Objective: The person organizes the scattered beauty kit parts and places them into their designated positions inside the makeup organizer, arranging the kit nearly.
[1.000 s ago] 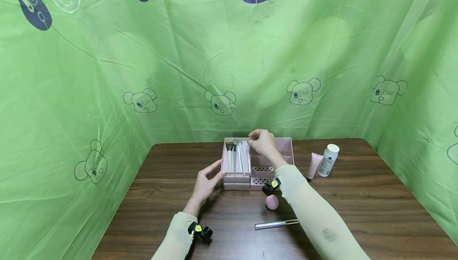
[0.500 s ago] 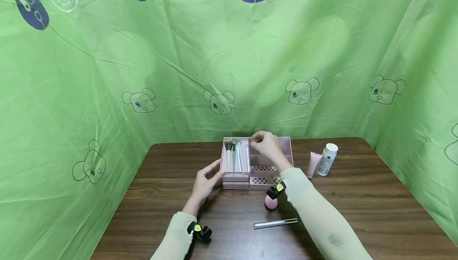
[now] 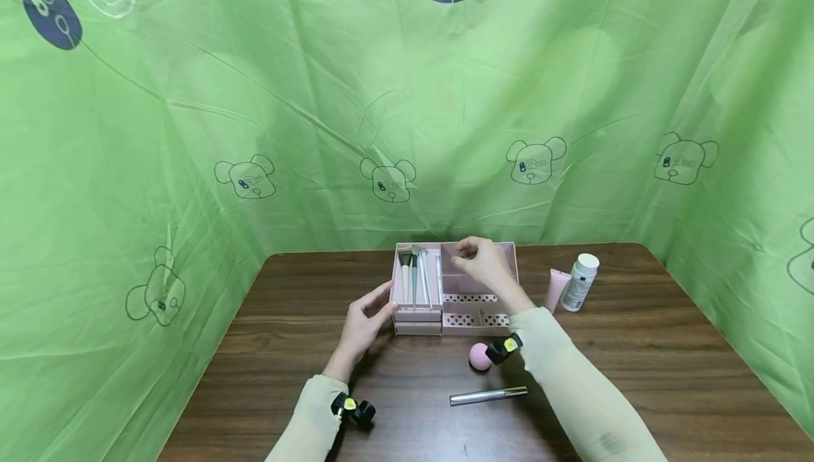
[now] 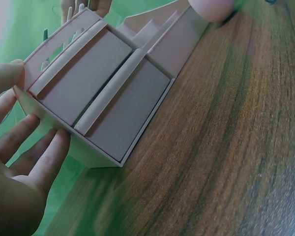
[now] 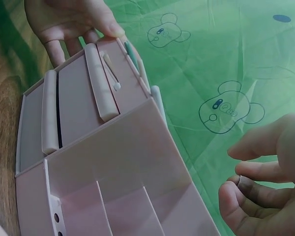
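Straight left fingers (image 4: pixel 54 152) touch the boxy pink organiser (image 4: pixel 88 78); right fingers (image 5: pixel 258 142) hang released; a round pink ball (image 3: pixel 479 357) fronts it on the wood-grained counter (image 3: pixel 655 349).

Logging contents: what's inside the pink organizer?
The pink organizer holds several brushes, seen in its upper left section. Both drawers are closed, so their contents are hidden; in the head view, the right hand blocks part of the rear right section.
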`<state>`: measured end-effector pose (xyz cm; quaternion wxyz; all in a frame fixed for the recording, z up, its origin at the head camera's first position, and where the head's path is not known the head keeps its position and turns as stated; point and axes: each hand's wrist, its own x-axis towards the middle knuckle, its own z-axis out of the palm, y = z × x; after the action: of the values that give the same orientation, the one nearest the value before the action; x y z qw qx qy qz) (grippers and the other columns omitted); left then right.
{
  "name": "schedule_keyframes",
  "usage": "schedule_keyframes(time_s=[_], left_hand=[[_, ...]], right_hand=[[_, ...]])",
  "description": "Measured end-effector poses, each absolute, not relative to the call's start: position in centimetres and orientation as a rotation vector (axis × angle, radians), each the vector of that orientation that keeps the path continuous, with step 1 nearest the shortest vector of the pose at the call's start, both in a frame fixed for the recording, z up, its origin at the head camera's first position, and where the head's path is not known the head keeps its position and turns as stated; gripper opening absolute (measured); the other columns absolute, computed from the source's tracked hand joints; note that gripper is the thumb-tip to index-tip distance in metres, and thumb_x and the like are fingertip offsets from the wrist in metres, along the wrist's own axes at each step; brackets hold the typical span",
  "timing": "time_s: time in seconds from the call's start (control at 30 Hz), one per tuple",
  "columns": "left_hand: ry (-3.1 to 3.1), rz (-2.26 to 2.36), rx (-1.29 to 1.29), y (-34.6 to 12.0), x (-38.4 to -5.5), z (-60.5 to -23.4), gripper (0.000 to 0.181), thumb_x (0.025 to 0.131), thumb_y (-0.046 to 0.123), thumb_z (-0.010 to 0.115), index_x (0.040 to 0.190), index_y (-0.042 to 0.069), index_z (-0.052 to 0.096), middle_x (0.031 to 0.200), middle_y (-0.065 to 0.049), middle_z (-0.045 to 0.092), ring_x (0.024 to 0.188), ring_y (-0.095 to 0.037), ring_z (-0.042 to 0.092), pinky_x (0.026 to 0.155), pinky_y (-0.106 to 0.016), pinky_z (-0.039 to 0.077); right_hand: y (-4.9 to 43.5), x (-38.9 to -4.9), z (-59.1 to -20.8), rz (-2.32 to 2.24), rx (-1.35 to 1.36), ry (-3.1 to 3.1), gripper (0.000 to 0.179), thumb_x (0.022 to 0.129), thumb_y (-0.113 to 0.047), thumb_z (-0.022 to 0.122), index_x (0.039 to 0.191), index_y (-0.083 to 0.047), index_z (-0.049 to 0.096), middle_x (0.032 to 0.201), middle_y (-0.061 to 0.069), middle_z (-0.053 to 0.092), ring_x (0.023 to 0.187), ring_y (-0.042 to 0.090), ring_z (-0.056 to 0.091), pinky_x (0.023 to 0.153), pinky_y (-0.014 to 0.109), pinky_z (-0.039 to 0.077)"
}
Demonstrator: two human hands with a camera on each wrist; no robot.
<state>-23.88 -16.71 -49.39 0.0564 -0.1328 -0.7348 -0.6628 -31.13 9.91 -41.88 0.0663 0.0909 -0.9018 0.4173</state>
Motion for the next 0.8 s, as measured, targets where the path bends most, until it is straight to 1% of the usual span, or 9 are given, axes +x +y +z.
schedule_keyframes(time_s=[0.2, 0.37, 0.47, 0.6, 0.67, 0.73, 0.8], left_hand=[[-2.227, -2.038, -0.394, -16.8, -24.0, -49.5, 0.047, 0.091, 0.009, 0.068, 0.136, 0.001, 0.055, 0.135, -0.017, 0.058, 0.126, -0.035, 0.053, 0.108, -0.054, 0.04], [-2.213, -2.038, -0.384, -16.8, -24.0, -49.6, 0.047, 0.091, 0.009, 0.069, 0.135, 0.002, 0.056, 0.135, -0.015, 0.059, 0.126, -0.032, 0.054, 0.108, -0.053, 0.04], [-2.221, -2.028, -0.379, -16.8, -24.0, -49.6, 0.047, 0.091, 0.011, 0.069, 0.135, 0.002, 0.056, 0.135, -0.014, 0.059, 0.125, -0.031, 0.055, 0.107, -0.05, 0.042], [-2.241, -2.019, -0.364, -16.8, -23.9, -49.6, 0.048, 0.09, 0.014, 0.07, 0.135, 0.003, 0.057, 0.135, -0.012, 0.06, 0.123, -0.028, 0.056, 0.104, -0.041, 0.046], [-2.24, -2.02, -0.368, -16.8, -23.9, -49.5, 0.048, 0.09, 0.014, 0.07, 0.135, 0.003, 0.056, 0.135, -0.013, 0.06, 0.123, -0.029, 0.056, 0.103, -0.037, 0.047], [-2.232, -2.028, -0.377, -16.8, -24.0, -49.6, 0.048, 0.09, 0.013, 0.07, 0.135, 0.002, 0.056, 0.135, -0.014, 0.059, 0.124, -0.031, 0.055, 0.104, -0.037, 0.047], [-2.221, -2.033, -0.386, -16.8, -24.0, -49.6, 0.048, 0.09, 0.013, 0.07, 0.135, 0.002, 0.056, 0.135, -0.015, 0.06, 0.124, -0.033, 0.055, 0.105, -0.04, 0.046]], right_hand=[[10.5, -30.1, -41.8, 1.243, 0.286, -2.688, 0.024, 0.082, -0.021, 0.074, 0.104, -0.012, 0.071, 0.091, 0.003, 0.073, 0.084, 0.018, 0.068, 0.081, 0.036, 0.055], [10.8, -29.5, -41.9, 1.228, 0.296, -2.675, 0.022, 0.082, -0.021, 0.076, 0.102, -0.013, 0.072, 0.09, 0.001, 0.074, 0.082, 0.016, 0.068, 0.08, 0.036, 0.055], [11.1, -29.2, -42.1, 1.216, 0.314, -2.674, 0.022, 0.082, -0.022, 0.076, 0.102, -0.014, 0.072, 0.089, 0.0, 0.074, 0.079, 0.014, 0.068, 0.077, 0.033, 0.055], [11.6, -28.6, -42.3, 1.222, 0.36, -2.671, 0.023, 0.082, -0.02, 0.076, 0.102, -0.012, 0.072, 0.088, 0.001, 0.073, 0.078, 0.014, 0.067, 0.074, 0.031, 0.056], [11.9, -28.3, -42.3, 1.232, 0.374, -2.669, 0.023, 0.082, -0.019, 0.076, 0.103, -0.012, 0.071, 0.088, 0.002, 0.073, 0.078, 0.015, 0.067, 0.073, 0.032, 0.056], [12.1, -28.0, -42.4, 1.241, 0.381, -2.676, 0.024, 0.082, -0.019, 0.075, 0.104, -0.012, 0.071, 0.089, 0.002, 0.073, 0.079, 0.016, 0.067, 0.072, 0.032, 0.056], [12.4, -27.7, -42.5, 1.252, 0.374, -2.684, 0.024, 0.082, -0.02, 0.075, 0.104, -0.013, 0.071, 0.089, 0.002, 0.073, 0.08, 0.017, 0.067, 0.072, 0.031, 0.057]])
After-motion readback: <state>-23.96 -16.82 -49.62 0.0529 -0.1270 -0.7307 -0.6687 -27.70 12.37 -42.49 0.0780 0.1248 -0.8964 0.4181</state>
